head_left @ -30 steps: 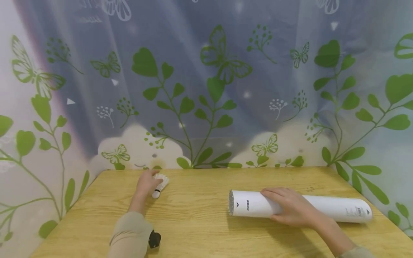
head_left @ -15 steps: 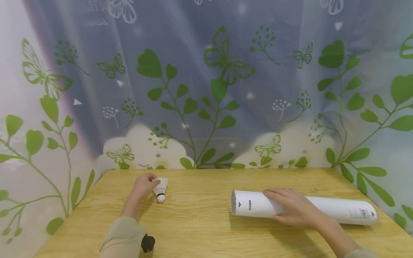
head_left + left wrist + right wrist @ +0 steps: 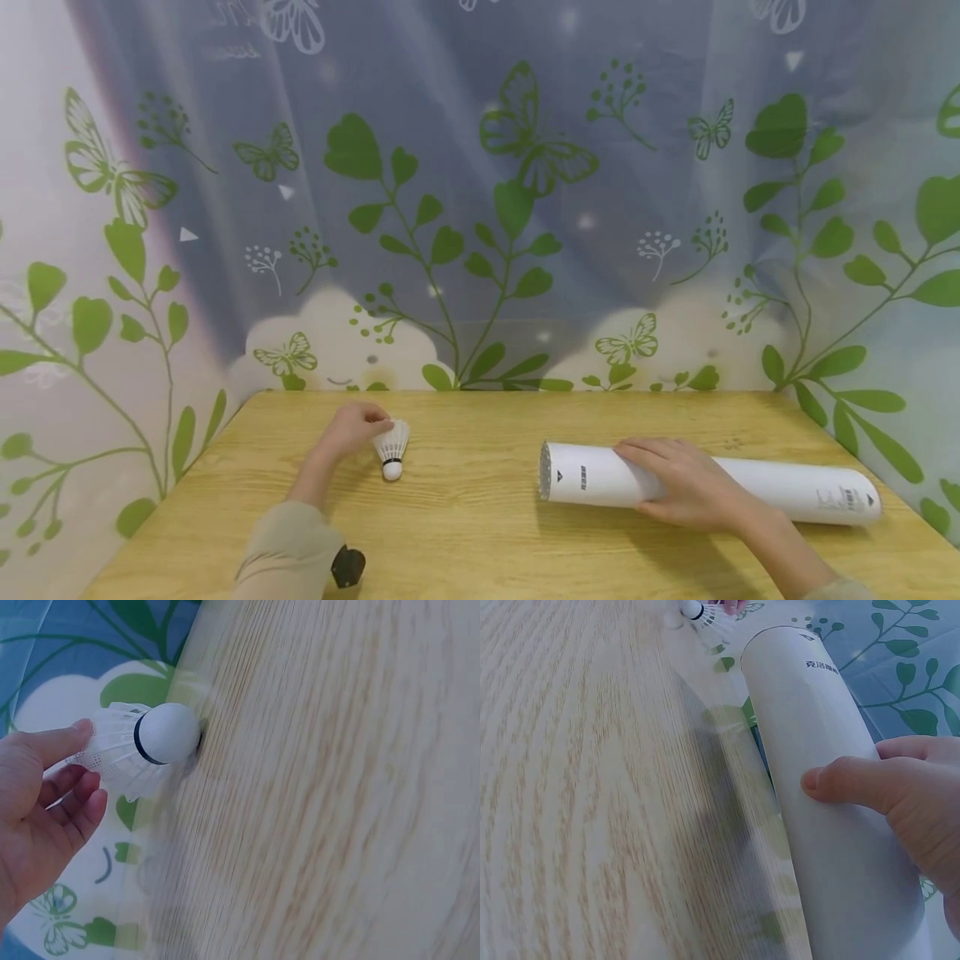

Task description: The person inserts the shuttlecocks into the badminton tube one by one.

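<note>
Lifted and carried a little toward the table's middle since the earlier frames, the shuttlecock (image 3: 392, 451) now hangs cork-down from the left hand (image 3: 351, 433), its round white cork just above or at the wood, which of the two I cannot tell; it was lying on its side nearer the backdrop before. Fingertips (image 3: 79, 731) and thumb are pinched together on the feather skirt; the skirt is a white, lightly ribbed cone, the cork a smooth dome with a thin dark band at its neck.

Unmoved on the right half of the table, the tube (image 3: 780, 492) lies on its side; it is a long white cylinder of smooth, matte card with small dark print near each end. Its open mouth faces the shuttlecock, well apart from it; what is inside cannot be made out. Over the tube's middle the right hand (image 3: 693, 492) lies with fingers curled round the curve and the thumb (image 3: 855, 784) pressed to the near side, clamping it to the surface.

Pale wood with long wavy grain forms the table (image 3: 465, 542); behind it hangs a thin, creased backdrop (image 3: 480, 208) printed with green leaves and butterflies.
</note>
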Demonstrator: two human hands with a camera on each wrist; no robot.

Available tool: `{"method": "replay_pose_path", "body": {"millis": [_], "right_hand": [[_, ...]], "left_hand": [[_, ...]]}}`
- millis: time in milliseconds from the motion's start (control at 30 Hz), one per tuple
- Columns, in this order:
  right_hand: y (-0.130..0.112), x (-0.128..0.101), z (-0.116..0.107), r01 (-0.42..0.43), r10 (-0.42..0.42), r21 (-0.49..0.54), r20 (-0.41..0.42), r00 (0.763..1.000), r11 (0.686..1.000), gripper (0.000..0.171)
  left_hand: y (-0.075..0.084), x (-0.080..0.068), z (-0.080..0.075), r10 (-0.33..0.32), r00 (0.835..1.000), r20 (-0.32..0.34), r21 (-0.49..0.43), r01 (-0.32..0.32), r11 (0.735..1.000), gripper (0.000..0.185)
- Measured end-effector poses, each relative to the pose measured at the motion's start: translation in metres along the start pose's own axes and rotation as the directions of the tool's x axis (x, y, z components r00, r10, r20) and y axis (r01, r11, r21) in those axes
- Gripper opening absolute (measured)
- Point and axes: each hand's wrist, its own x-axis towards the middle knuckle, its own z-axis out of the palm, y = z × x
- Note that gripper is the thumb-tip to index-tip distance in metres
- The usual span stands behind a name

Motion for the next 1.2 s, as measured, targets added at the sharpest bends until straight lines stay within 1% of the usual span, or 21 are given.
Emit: {"method": "replay_pose_path", "body": {"millis": [133, 200, 367, 533, 700, 800, 1000, 1200], "right_hand": [[0.0, 0.0, 0.001, 0.0, 0.0, -0.001, -0.001, 1.0, 1.0, 0.072], [0.0, 0.0, 0.0, -0.001, 0.001, -0.003, -0.003, 1.0, 1.0, 0.072], [0.001, 0.0, 0.0, 0.002, -0.002, -0.006, -0.014, 1.0, 1.0, 0.072], [0.001, 0.0, -0.001, -0.001, 0.0, -0.007, -0.01, 1.0, 1.0, 0.071], [0.001, 0.0, 0.0, -0.007, 0.007, -0.001, -0.008, 1.0, 1.0, 0.071], [0.001, -0.001, 0.0, -0.011, 0.011, -0.001, -0.011, 1.0, 1.0, 0.071], [-0.001, 0.0, -0.001, -0.025, 0.025, 0.007, -0.006, 1.0, 1.0, 0.071], [-0.001, 0.001, -0.001, -0.029, 0.029, 0.007, -0.01, 1.0, 1.0, 0.071]], "left_hand": [[0.006, 0.001, 0.004, 0.011, 1.0, 0.026, -0.019, -0.01, 1.0, 0.015], [0.009, 0.002, 0.006, 0.004, 0.999, 0.037, -0.031, -0.003, 1.0, 0.016], [0.022, 0.003, 0.008, 0.028, 0.998, 0.051, -0.025, -0.026, 0.999, 0.018], [0.035, 0.002, 0.012, 0.031, 0.998, 0.06, -0.037, -0.029, 0.999, 0.018], [0.047, -0.002, 0.019, 0.038, 0.997, 0.066, -0.061, -0.034, 0.998, 0.014], [0.055, -0.004, 0.024, 0.062, 0.995, 0.073, -0.071, -0.056, 0.996, 0.013], [0.073, -0.011, 0.028, 0.14, 0.987, 0.078, -0.09, -0.133, 0.987, 0.014], [0.087, -0.018, 0.033, 0.175, 0.983, 0.06, -0.124, -0.167, 0.978, 0.012]]}}
